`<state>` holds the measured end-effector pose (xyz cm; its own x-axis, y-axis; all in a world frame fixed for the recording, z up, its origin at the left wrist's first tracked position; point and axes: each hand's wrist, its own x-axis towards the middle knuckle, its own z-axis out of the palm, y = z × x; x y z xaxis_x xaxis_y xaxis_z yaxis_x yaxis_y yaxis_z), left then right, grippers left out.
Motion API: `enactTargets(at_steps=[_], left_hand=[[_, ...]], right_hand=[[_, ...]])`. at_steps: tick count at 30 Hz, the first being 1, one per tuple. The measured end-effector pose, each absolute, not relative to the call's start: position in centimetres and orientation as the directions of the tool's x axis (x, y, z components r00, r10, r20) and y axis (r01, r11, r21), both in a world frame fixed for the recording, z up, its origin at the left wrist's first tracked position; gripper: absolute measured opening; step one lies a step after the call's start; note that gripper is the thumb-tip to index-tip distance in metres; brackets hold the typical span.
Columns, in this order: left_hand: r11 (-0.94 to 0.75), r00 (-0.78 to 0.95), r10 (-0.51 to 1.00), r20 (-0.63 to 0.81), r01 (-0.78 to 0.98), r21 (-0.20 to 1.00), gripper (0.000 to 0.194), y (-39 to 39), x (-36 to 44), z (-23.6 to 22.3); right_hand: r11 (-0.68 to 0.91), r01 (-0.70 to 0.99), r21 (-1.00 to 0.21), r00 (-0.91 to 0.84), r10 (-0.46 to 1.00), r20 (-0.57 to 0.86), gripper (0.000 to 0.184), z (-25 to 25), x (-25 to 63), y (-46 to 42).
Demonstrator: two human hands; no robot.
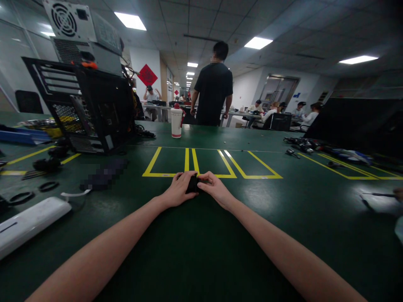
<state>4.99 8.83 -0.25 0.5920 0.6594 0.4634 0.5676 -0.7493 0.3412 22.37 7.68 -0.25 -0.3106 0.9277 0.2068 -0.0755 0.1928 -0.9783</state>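
A small black object (pixel 192 184) is held between my two hands near the middle of the green table (pixel 195 243); its kind is hard to make out. My left hand (pixel 178 189) is wrapped round its left side, with the thumb along the near edge. On the other side, my right hand (pixel 215 189) has thumb and fingertips pinched at the object's right edge. Whatever lies between those right fingertips is too small to name. Both hands are just in front of the yellow tape outlines (pixel 170 175).
At left stands an open black computer case (pixel 110 109) with a power supply (pixel 105 31) on top. A white power strip (pixel 34 222) and black rings (pixel 21 198) lie nearer. A white bottle (pixel 176 121) stands behind the tape. Another person's hand (pixel 398 193) is at far right.
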Motion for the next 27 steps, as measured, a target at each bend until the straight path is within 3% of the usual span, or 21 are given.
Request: enactTargets(at_steps=[3, 12, 18, 27], left_hand=[[-0.75, 0.592, 0.659, 0.464, 0.566, 0.343, 0.059, 8.77, 4.95, -0.13], [-0.753, 0.601, 0.656, 0.456, 0.563, 0.341, 0.058, 8.57, 4.98, 0.09], [-0.745, 0.601, 0.666, 0.442, 0.564, 0.357, 0.058, 8.37, 4.96, 0.35], [-0.754, 0.597, 0.653, 0.466, 0.567, 0.331, 0.06, 8.77, 5.11, -0.17]], right_hand=[[0.218, -0.047, -0.975, -0.285, 0.932, 0.222, 0.024, -0.22, 22.29, 7.72], [0.149, -0.101, -0.984, -0.346, 0.922, 0.175, 0.036, -0.16, 22.59, 7.73], [0.197, -0.049, -0.979, -0.296, 0.934, 0.202, 0.024, -0.3, 22.45, 7.55], [0.149, -0.123, -0.981, -0.342, 0.922, 0.183, 0.036, -0.36, 22.58, 7.86]])
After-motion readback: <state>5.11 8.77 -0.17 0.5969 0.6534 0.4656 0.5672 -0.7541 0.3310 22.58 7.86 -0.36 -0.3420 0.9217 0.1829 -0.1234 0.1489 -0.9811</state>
